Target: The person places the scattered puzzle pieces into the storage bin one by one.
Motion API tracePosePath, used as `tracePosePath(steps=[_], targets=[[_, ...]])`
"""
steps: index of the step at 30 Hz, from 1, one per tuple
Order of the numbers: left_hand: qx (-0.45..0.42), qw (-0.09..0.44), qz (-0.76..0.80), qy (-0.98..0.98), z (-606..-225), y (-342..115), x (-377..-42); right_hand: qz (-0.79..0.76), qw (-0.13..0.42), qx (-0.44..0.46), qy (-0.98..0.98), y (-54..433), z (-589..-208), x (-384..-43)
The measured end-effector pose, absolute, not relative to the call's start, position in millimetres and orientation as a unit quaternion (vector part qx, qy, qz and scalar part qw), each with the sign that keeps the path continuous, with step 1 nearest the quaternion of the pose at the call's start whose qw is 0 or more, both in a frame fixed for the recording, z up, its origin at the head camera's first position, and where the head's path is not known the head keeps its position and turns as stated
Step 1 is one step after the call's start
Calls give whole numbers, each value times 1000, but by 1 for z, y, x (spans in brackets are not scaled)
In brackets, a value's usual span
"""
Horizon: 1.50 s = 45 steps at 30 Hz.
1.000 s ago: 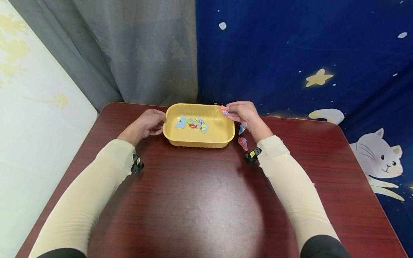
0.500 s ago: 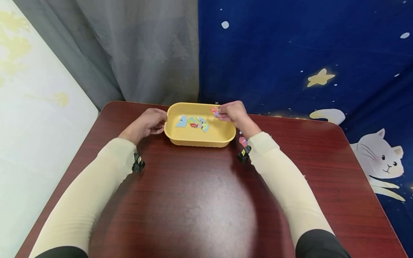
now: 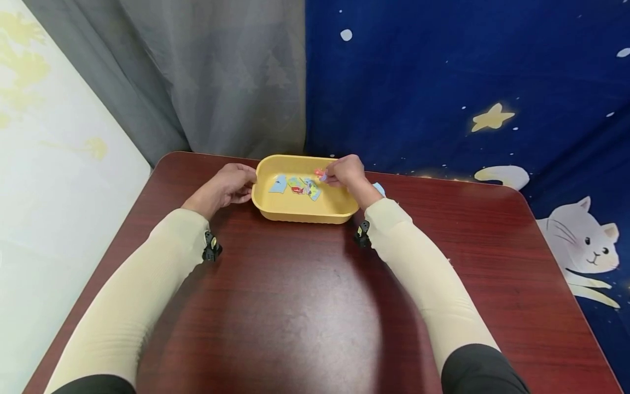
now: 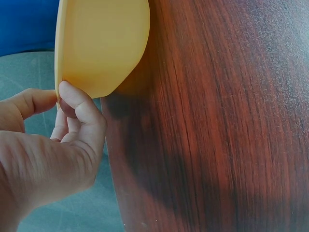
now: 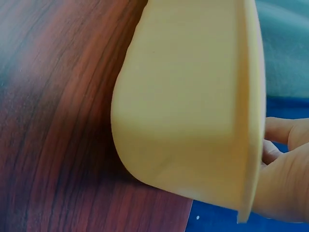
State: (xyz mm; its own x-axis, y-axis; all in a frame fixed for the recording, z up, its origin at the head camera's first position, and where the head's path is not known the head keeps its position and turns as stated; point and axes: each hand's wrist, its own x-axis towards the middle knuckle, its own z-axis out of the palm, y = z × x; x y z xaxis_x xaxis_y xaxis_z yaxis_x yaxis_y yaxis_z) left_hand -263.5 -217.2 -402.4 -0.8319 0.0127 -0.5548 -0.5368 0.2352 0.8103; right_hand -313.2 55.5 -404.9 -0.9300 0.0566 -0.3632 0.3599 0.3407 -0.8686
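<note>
Filling much of the view, a red-brown table [image 3: 295,306] is bearing a yellow tray [image 3: 300,210]. The left hand [image 3: 231,184] is pinching its left rim; the right hand [image 3: 346,171], over the tray's inside near several printed pieces [image 3: 297,187] lying there, is pinching a smaller coral-and-violet piece [image 3: 319,173].

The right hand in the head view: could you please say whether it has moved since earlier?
Yes: the right hand has moved left, farther in over the yellow tub.

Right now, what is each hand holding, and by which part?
The left hand pinches the yellow bin by the rim at its left end. The right hand holds a pink-and-purple piece by its right side.
</note>
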Motion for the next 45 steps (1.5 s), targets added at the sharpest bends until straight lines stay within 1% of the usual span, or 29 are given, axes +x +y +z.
tracePosePath(steps=[4,8,13,21,24,31,36,45], targets=[[-178,230,593,751,-402,-216,-263,-484,118,145,855,49,-411,-320],[-176,230,592,752,-402,-216,-263,-399,116,150,897,44,-415,-323],[-176,229,598,748,-401,-215,-264,-304,114,128,937,44,-418,-323],[-173,230,599,747,-402,-213,-265,-247,109,81,959,45,-421,-319],[-175,229,597,749,-403,-213,-266,-240,102,74,963,45,-422,-317],[-176,230,591,753,-403,-215,-265,-236,61,57,968,45,-419,-310],[-176,229,590,754,-403,-217,-264,-242,60,54,967,45,-416,-306],[-175,230,592,752,-405,-218,-265,-275,32,60,959,55,-403,-307]])
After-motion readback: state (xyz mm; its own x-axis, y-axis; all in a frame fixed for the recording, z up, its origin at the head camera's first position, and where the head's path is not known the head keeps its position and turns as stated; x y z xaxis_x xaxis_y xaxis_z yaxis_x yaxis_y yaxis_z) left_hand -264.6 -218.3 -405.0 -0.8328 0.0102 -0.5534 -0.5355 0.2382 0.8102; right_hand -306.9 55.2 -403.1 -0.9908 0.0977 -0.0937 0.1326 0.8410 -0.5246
